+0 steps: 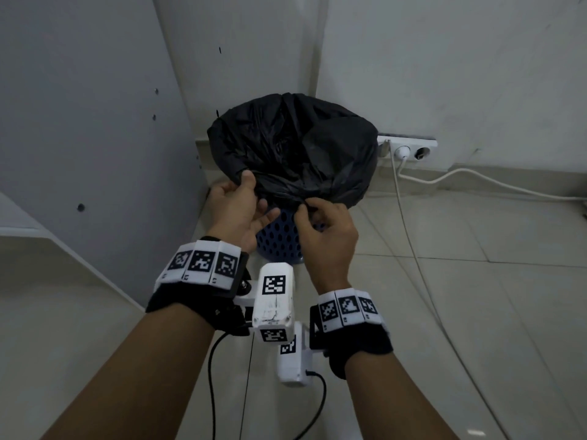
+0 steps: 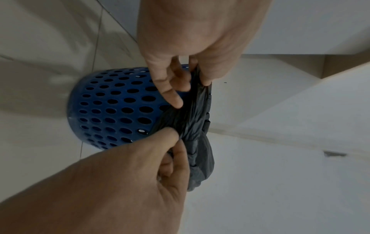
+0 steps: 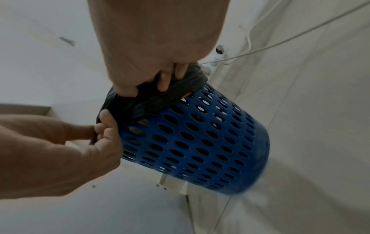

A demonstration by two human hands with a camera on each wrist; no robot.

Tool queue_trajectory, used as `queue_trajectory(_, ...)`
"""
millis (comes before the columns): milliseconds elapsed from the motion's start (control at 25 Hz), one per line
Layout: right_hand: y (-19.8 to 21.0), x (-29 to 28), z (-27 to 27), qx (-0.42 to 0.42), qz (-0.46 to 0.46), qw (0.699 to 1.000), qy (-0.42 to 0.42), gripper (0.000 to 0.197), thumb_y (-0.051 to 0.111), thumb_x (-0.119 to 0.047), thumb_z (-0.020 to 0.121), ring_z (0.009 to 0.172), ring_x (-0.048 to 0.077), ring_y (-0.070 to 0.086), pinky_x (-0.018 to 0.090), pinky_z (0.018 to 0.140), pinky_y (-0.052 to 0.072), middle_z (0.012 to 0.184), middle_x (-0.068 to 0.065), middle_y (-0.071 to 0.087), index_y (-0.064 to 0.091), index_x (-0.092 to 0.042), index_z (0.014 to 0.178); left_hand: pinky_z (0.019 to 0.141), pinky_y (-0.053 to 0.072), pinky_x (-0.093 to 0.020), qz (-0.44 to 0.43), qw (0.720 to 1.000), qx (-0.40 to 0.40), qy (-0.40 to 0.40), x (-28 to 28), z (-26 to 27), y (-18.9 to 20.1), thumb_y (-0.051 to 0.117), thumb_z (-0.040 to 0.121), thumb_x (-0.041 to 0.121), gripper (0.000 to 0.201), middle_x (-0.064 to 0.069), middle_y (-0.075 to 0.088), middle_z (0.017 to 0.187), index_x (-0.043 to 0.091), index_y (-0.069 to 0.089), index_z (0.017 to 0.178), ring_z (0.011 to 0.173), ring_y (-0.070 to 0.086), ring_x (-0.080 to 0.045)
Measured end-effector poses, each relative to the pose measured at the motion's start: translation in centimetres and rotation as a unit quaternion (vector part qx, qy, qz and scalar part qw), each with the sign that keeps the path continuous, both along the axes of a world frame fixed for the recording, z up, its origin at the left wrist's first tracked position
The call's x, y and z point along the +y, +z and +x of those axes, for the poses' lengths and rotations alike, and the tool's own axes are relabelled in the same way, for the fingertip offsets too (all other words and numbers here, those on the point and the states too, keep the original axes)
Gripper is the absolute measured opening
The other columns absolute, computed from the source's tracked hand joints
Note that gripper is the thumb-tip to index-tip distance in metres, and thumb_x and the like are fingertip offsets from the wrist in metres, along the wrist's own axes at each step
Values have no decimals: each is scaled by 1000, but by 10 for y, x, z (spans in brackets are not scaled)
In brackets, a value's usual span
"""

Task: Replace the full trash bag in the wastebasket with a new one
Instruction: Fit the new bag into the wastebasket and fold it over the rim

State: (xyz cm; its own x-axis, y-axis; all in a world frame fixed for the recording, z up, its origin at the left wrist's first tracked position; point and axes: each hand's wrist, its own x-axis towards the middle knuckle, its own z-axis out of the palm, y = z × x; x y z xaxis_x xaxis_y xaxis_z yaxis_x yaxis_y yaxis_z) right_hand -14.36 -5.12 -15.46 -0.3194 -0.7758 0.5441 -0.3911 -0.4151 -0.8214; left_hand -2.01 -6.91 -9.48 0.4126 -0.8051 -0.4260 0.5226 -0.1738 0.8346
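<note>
Wastebasket [image 1: 279,239], blue, perforated, stands on floor [image 1: 476,281] in far corner, power strip [image 1: 408,147] just right of it. Black trash bag [image 1: 295,144] lines it, folded over rim. Left hand [image 1: 236,206] pinches bag edge at near-left rim, thumb on top. Right hand [image 1: 324,231] pinches bunched bag edge at near rim, fingers curled. Hands close together.

Both hands pinch black bag [image 2: 197,120] rim — blue wastebasket [image 2: 112,109].
</note>
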Motion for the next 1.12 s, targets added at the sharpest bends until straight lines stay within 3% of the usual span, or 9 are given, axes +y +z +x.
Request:
queue_trajectory(120,10,6,9,-256,149,952,83,19,68,-25,92,82,17,70,33,78,58,85,8,75,77,-10,90,67,61,-40,-8,999,7,-30,-4,-4,3,57,97,34,37,-9,65,107,18,39,124,80,70,-20)
queue_trajectory(240,29,3,9,-442,246,846,167,18,65,-22,95,99,24,72,32,88,58,96,9,77,74,-7,93,62,61,-38,-10,998,-5,-55,-12,-2,6,71,87,24,53,-13,66,118,10,45,131,90,72,-27)
queue_trajectory(480,44,-12,-3,-704,304,604,218,53,65,-35,93,114,27,61,42,93,57,120,13,60,54,-2,133,70,60,-52,-42,998,45,-7,-16,-3,7,59,86,-9,52,-23,57,125,1,40,134,102,66,-37)
queue_trajectory(600,52,-20,-7,-770,303,530,186,22,60,-17,97,124,29,56,46,97,51,121,13,62,62,1,111,71,60,-54,-52,998,37,4,-16,-4,5,59,85,-10,54,-22,54,128,6,37,132,105,64,-37)
queue_trajectory(680,54,-21,-10,-772,301,525,196,11,56,-7,98,105,27,64,39,83,55,104,14,67,62,1,103,73,60,-53,-50,998,28,3,-16,-5,4,58,86,-9,56,-20,52,130,10,33,133,106,64,-36)
queue_trajectory(760,53,-23,-11,-714,347,578,189,6,60,-10,96,76,17,61,31,65,56,81,8,63,61,-4,93,71,61,-51,-52,998,32,-11,-15,-5,3,61,82,-6,62,-20,52,132,11,34,135,106,65,-36)
queue_trajectory(840,53,-25,-13,-664,372,625,171,9,60,-8,96,69,13,56,29,64,52,75,3,59,60,-9,87,70,61,-50,-52,998,33,-11,-13,-3,5,62,81,-5,61,-21,53,132,10,36,134,105,65,-36)
queue_trajectory(1040,56,-25,-15,-723,267,608,191,33,36,10,98,90,26,61,41,82,50,94,13,63,57,-4,121,70,61,-47,-50,999,17,-7,-8,-5,10,57,88,-7,49,-20,53,128,8,33,128,105,65,-33)
queue_trajectory(1120,55,-26,-18,-709,262,625,194,31,34,10,99,109,29,62,38,91,51,93,12,61,58,1,118,67,62,-45,-47,999,18,-7,-4,-6,13,56,89,-9,51,-20,53,127,7,32,131,102,65,-33)
